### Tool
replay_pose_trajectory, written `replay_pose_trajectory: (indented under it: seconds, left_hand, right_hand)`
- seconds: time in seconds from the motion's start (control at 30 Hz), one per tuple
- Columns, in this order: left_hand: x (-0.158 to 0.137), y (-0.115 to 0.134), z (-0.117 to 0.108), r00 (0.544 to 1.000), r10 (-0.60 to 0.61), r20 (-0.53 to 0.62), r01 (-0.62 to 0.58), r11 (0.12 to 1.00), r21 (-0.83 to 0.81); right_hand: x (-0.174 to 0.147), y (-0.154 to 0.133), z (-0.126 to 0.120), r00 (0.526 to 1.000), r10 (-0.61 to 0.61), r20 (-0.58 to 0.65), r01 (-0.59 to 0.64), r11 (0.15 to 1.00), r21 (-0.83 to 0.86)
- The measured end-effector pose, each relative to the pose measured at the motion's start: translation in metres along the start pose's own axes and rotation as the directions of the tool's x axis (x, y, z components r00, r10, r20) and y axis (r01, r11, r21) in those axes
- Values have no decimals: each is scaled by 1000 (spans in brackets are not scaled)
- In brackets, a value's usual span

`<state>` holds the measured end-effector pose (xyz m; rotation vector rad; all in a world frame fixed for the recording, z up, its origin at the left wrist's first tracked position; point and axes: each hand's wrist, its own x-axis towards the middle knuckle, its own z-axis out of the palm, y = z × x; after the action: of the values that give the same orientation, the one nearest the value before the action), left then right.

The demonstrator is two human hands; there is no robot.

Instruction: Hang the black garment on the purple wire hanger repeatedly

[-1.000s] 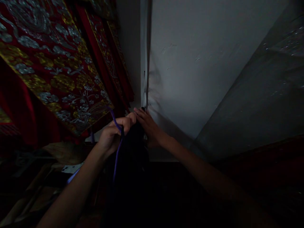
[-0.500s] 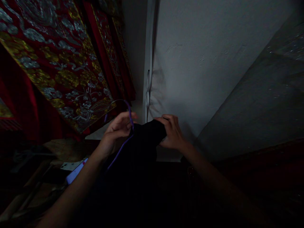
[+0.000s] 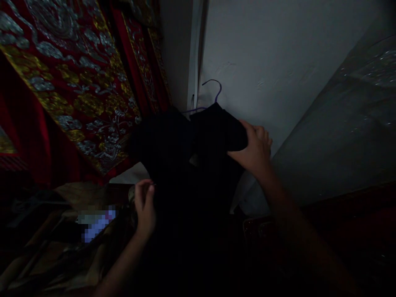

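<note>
pale wall (image 3: 247, 53) behind, right hand (image 3: 257, 145) clasps dark garment (image 3: 188, 181), left hand (image 3: 144, 208) at its edge, grip unclear

From afar I see a dim room — a pale wall (image 3: 247, 49) with 1 narrow upright strip (image 3: 194, 53), gold-and-silver-patterned red hangings (image 3: 89, 78) leftward, a glinting grey sheet (image 3: 337, 136) rightward — darkest low down.

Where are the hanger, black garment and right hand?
Hanger (image 3: 220, 88), head view: on the hook's curve.
Black garment (image 3: 207, 169), head view: on the cloth below the neckline.
Right hand (image 3: 256, 149), head view: mid-hand, behind the thumb.
</note>
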<state>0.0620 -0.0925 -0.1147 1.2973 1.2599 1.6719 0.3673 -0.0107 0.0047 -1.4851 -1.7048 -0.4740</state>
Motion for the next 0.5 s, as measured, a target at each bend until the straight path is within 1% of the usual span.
replay_pose_trajectory:
  seconds: [0.07, 0.13, 0.2, 0.3, 0.4, 0.5]
  left_hand:
    - [-2, -6, 17, 998, 31, -46, -30, 999, 22]
    - [-2, -13, 32, 994, 56, -94, -52, 998, 41]
    - [1, -23, 45, 985, 78, -156, -70, 996, 59]
    - [10, -33, 58, 966, 110, -232, -101, 994, 50]
    - [20, -33, 64, 967, 145, -210, -151, 989, -12]
    - [20, -26, 65, 961, 187, -204, -202, 978, -57]
  right_hand:
    - [3, -16, 4, 999, -44, 32, 43, 999, 17]
    - [-3, -27, 9, 996, -72, 55, 70, 997, 41]
    - [-16, -31, 14, 994, -76, 74, 71, 995, 65]
    - [-37, -27, 20, 996, -38, 80, 32, 996, 79]
    - [-49, -20, 26, 998, 10, 67, -15, 997, 70]
    - [-55, -11, 36, 997, 50, 55, -54, 996, 67]
